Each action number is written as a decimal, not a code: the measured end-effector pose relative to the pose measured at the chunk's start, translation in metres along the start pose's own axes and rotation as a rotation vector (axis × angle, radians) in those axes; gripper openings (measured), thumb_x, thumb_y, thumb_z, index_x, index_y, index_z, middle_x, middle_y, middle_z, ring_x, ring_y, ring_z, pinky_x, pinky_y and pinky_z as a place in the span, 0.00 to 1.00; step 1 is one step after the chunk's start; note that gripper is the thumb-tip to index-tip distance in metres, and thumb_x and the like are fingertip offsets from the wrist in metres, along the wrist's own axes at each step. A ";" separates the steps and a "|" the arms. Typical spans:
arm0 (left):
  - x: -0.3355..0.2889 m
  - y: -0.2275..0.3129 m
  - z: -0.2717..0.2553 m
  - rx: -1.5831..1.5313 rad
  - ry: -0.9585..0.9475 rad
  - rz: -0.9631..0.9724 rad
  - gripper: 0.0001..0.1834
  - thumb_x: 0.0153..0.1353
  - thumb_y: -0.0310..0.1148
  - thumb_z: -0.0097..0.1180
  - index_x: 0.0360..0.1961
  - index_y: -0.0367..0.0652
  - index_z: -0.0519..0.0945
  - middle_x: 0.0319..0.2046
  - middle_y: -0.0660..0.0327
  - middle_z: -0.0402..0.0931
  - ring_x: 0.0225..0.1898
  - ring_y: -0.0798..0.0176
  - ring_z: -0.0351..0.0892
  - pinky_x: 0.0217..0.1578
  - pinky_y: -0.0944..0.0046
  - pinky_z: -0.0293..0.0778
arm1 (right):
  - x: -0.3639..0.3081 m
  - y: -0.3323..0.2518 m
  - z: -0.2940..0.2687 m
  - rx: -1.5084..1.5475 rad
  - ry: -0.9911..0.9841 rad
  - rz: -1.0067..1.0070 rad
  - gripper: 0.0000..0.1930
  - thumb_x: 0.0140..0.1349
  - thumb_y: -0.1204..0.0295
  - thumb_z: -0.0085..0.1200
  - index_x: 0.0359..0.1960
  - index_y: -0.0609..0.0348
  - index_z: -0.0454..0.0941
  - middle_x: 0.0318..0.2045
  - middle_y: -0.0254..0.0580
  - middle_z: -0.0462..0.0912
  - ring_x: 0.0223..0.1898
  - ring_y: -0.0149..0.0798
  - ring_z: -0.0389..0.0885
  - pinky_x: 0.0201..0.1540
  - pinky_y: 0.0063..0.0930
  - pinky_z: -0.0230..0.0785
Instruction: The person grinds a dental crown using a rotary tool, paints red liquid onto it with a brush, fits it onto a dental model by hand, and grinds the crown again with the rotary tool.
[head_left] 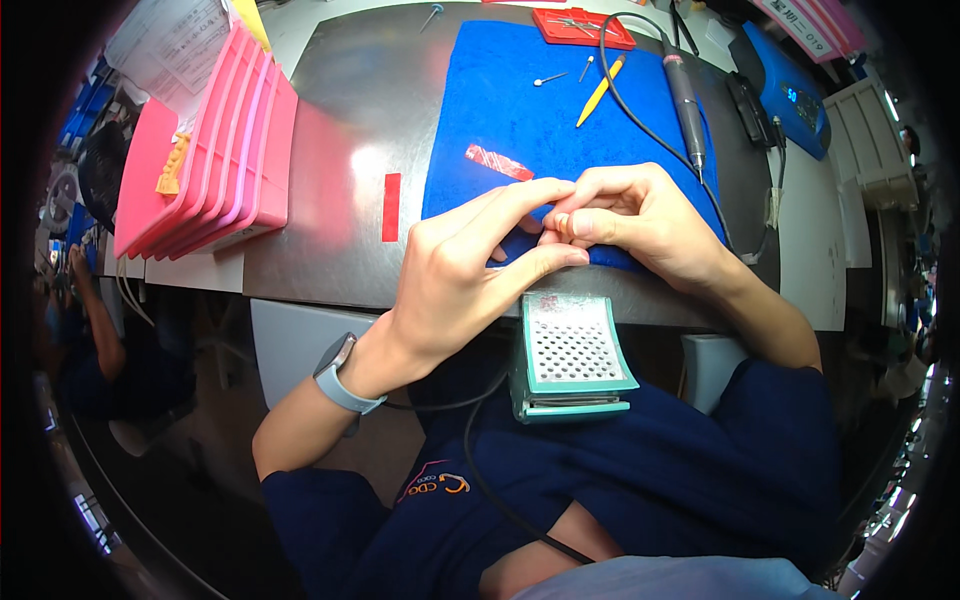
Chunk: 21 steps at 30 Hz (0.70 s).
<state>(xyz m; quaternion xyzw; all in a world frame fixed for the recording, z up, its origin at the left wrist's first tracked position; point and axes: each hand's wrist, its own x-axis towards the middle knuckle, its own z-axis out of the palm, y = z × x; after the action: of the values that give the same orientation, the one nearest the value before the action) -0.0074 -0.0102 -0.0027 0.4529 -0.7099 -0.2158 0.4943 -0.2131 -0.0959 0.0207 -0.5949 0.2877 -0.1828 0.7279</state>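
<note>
My two hands meet over the near edge of a blue towel. Between the thumb and fingers of my right hand a small orange piece is pinched, mostly hidden by the fingertips. My left hand comes in from the other side, its fingers curled against the right fingertips. What the left fingers grip there is hidden. Just below the hands, a green-framed block with a perforated metal top juts from the table edge. A red-and-white strip lies on the towel beyond my left hand.
A pink slotted rack stands left, with an orange toothed strip on it. A red strip marks the metal tabletop. Toward the back lie a yellow pencil-like tool, a corded handpiece, a red tray and a blue control box.
</note>
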 end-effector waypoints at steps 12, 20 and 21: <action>0.002 -0.007 0.000 0.069 0.101 0.171 0.13 0.53 0.19 0.70 0.41 0.38 0.87 0.47 0.52 0.86 0.41 0.61 0.88 0.29 0.69 0.82 | -0.001 -0.002 0.005 -0.088 -0.038 -0.065 0.12 0.69 0.69 0.61 0.46 0.66 0.85 0.39 0.42 0.87 0.40 0.31 0.84 0.45 0.27 0.77; 0.002 -0.004 0.001 0.060 0.071 0.170 0.18 0.53 0.20 0.71 0.47 0.37 0.86 0.47 0.52 0.85 0.41 0.61 0.87 0.32 0.68 0.82 | -0.002 0.005 0.007 -0.096 0.021 -0.087 0.11 0.68 0.71 0.62 0.46 0.67 0.86 0.40 0.43 0.88 0.41 0.31 0.85 0.47 0.27 0.78; 0.003 0.001 0.002 -0.020 0.034 0.082 0.21 0.54 0.22 0.72 0.51 0.37 0.84 0.48 0.52 0.85 0.41 0.61 0.87 0.34 0.67 0.82 | -0.002 0.008 0.008 -0.125 0.091 -0.141 0.11 0.68 0.72 0.62 0.46 0.67 0.86 0.40 0.44 0.88 0.41 0.31 0.85 0.47 0.27 0.78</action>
<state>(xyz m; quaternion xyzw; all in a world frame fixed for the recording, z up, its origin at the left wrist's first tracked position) -0.0101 -0.0128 -0.0017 0.4222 -0.7171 -0.1949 0.5192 -0.2101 -0.0864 0.0142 -0.6490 0.2886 -0.2421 0.6610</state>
